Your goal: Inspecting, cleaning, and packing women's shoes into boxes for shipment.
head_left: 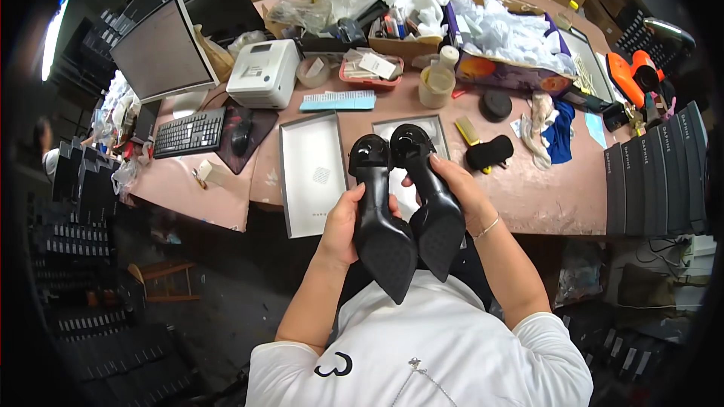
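Observation:
My left hand (344,226) is closed around a black pointed shoe (383,245), its dark sole facing up and its toe toward me. A matching black shoe (437,218) is gripped by my right hand (461,188). The pair is held side by side, heels away from me, above the table's front edge. Behind the left shoe lies a shallow white box part (311,181) with grey edges. Another white box part (431,130) is partly hidden beneath the shoes and my right hand.
To the left are a monitor (162,49), a keyboard (188,133), a mouse (240,137) and a white printer (264,73). Farther back stands a carton of crumpled white paper (509,34). A brush (467,131) and a black pad (490,153) lie right. Dark shoeboxes (656,173) line the right edge.

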{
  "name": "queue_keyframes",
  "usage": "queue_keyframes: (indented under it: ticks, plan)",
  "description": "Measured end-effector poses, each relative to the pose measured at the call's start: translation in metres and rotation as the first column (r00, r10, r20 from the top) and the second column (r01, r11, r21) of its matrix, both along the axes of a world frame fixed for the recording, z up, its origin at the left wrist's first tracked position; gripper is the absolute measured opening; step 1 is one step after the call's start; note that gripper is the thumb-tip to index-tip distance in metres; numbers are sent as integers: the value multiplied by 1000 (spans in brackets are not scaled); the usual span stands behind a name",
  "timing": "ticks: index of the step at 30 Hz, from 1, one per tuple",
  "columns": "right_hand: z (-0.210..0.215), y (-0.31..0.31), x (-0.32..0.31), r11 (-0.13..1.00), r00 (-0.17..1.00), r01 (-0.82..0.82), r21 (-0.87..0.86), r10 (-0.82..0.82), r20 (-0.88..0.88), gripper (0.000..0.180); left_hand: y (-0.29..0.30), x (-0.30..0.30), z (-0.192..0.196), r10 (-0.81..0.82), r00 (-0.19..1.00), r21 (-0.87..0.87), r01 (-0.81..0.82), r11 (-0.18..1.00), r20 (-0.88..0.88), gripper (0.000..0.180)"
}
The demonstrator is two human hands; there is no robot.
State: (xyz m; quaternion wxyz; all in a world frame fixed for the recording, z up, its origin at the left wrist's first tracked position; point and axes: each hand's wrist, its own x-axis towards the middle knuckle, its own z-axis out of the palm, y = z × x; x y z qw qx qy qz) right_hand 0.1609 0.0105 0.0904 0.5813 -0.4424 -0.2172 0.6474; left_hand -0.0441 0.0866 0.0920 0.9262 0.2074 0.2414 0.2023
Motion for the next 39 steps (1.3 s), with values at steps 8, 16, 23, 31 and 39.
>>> queue_keyframes:
  ticks: [8, 16, 23, 31, 39]
  plan:
    - [-34, 6, 20, 995, 956, 63, -79, -83, -282, 40, 9, 12, -4, 16, 996, -65, -22, 998, -83, 43]
    - [-78, 19, 38, 970, 516, 33, -241, 190, 835, 43, 75, -9, -30, 485, 822, 522, -285, 804, -299, 26]
    - [-75, -11, 14, 986, 415, 67, 153, -167, 894, 37, 180, -78, -137, 302, 534, 487, 247, 838, -790, 35]
    - [-116, -12, 3, 939, 548, 163, 303, -341, 763, 23, 290, -177, -161, 859, 93, 842, -173, 511, -503, 20]
    - [-75, -9, 18, 899, 539, 221, 378, -435, 721, 16, 316, 88, 249, 617, 524, 619, 201, -759, 587, 21]
